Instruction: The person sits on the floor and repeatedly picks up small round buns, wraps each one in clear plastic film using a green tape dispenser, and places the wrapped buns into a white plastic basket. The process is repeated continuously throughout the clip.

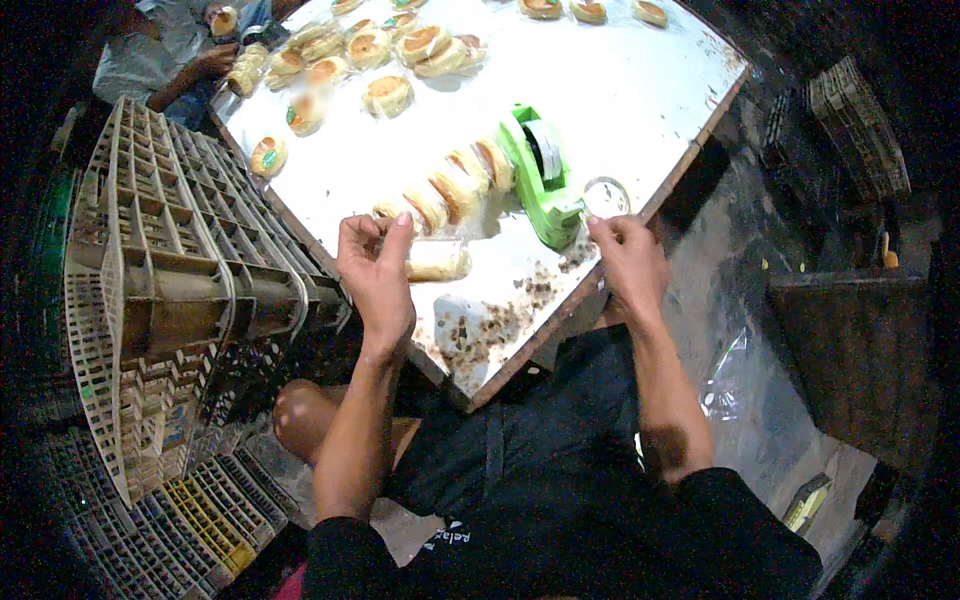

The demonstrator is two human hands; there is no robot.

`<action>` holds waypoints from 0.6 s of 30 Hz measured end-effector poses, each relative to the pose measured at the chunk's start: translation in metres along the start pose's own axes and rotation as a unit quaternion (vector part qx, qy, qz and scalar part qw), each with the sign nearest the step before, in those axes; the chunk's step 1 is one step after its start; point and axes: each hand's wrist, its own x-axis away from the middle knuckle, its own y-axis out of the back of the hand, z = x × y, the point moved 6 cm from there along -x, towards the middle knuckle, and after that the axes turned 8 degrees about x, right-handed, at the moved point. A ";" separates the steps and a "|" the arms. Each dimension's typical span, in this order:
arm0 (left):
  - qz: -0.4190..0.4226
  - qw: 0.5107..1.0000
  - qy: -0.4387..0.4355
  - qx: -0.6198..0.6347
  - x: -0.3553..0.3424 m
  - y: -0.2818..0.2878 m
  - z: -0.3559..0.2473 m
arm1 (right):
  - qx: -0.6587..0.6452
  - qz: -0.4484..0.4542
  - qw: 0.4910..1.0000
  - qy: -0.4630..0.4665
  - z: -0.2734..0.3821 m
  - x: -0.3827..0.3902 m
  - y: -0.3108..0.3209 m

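A row of round, flaky pastries (pixel 455 187) in clear plastic lies slantwise on the white table. My left hand (pixel 378 265) is closed at the near left end of that row, its thumb and fingers pinching what looks like the plastic wrap. Just right of it lies another pale wrapped pastry (pixel 440 262). A green tape dispenser (pixel 545 185) with a roll of tape stands against the far right end of the row. Beside its cutter, my right hand (pixel 632 262) pinches the end of the tape; the strip itself is hardly visible.
Many wrapped pastries (pixel 387 95) lie toward the far left of the white table (pixel 640 100). A clear ring (pixel 607 197) sits near its right edge. Stacked plastic crates (pixel 180 220) stand close on the left. Another person (pixel 150 50) holds pastries at the far left corner.
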 end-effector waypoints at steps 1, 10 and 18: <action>0.001 1.000 0.014 0.006 0.001 -0.004 0.003 | -0.067 0.058 0.992 -0.090 -0.018 0.009 -0.012; -0.039 0.998 0.045 0.008 0.022 -0.005 0.034 | -0.143 -0.027 0.955 0.259 0.127 0.082 -0.061; 0.025 0.993 0.006 0.112 0.004 0.024 -0.018 | -0.345 0.436 0.830 -0.048 0.128 0.071 -0.115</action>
